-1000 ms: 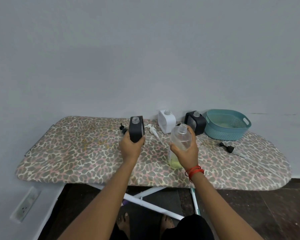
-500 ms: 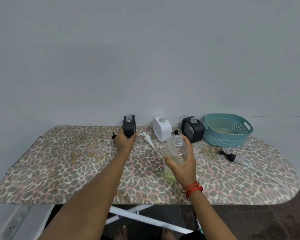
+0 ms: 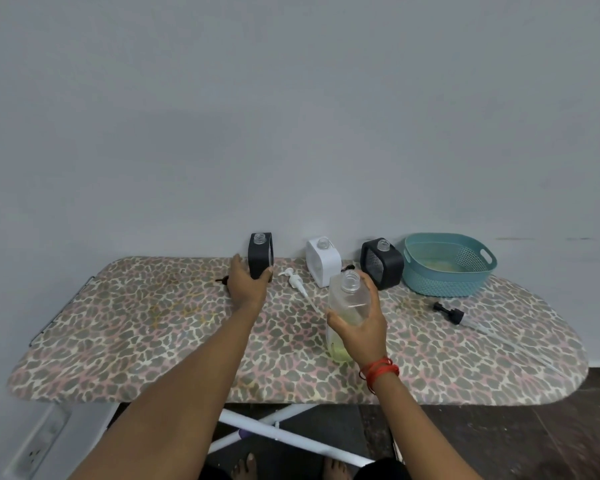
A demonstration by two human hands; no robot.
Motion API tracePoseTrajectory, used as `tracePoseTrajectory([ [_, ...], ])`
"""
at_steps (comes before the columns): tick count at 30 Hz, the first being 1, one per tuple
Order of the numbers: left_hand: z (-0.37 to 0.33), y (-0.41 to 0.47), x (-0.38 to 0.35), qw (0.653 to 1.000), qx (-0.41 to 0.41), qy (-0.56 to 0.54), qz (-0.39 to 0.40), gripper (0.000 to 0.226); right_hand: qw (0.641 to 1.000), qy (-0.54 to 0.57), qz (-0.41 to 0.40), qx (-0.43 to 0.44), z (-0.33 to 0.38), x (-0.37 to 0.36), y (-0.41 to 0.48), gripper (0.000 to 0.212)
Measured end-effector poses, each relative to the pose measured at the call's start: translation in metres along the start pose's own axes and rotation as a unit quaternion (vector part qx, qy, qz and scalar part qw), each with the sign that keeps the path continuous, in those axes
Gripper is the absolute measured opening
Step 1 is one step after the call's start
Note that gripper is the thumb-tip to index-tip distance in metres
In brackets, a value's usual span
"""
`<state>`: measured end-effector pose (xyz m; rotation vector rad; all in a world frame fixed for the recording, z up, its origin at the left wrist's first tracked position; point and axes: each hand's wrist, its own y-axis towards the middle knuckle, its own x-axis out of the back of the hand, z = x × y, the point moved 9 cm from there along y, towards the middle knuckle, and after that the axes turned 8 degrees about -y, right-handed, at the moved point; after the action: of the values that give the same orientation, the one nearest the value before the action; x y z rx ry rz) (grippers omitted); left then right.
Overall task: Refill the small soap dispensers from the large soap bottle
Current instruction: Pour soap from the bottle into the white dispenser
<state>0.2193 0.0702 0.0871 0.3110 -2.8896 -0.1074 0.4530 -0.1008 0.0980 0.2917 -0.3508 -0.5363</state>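
A plain grey wall (image 3: 291,116) fills the upper half of the frame. Below it an ironing board (image 3: 136,341) with a leopard-print cover stretches across the middle, its white legs (image 3: 291,434) crossing at the bottom centre over a dark floor (image 3: 516,427). A wall socket (image 3: 37,446) sits at the lower left.

At the right rear of the board stands a teal basket (image 3: 430,278) with perforated sides. Just left of it is a black soap dispenser (image 3: 383,268), open-necked, and further left a white soap dispenser (image 3: 323,261), also uncapped. A second black dispenser (image 3: 260,252) stands upright at the back centre-left, near the wall.

The left hand (image 3: 246,285) reaches forward with fingers and thumb curled around the lower part of that second black dispenser, gripping it as it stands on the cover. The right hand (image 3: 364,327), a red thread band (image 3: 380,370) at its wrist, is wrapped around the large soap bottle (image 3: 347,299), a clear uncapped bottle held upright in the centre of the frame, in front of the white dispenser; a little yellowish liquid shows at its bottom.

A white pump head (image 3: 293,277) with its tube lies flat between the two hands. A black pump head (image 3: 449,311) with a clear tube lies on the right side of the board, in front of the basket. Another small black part (image 3: 222,279) peeks out just left of the left hand, too hidden to identify.
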Motion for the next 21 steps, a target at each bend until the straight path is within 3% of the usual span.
tracePoseTrajectory([
  [8, -0.042, -0.04, -0.003, 0.992, -0.12, -0.041, 0.013, 0.082, 0.999, -0.01, -0.046, -0.014, -0.005, 0.036, 0.005, 0.084],
  [15, -0.03, -0.069, -0.08, 0.976, -0.095, 0.038, 0.191, 0.095, 0.995, -0.057, -0.076, -0.013, -0.018, 0.076, 0.007, 0.091],
  [21, -0.037, -0.032, -0.122, 0.96, -0.078, 0.108, 0.246, 0.117, 0.994, -0.059, -0.092, 0.019, -0.025, 0.074, 0.006, 0.088],
])
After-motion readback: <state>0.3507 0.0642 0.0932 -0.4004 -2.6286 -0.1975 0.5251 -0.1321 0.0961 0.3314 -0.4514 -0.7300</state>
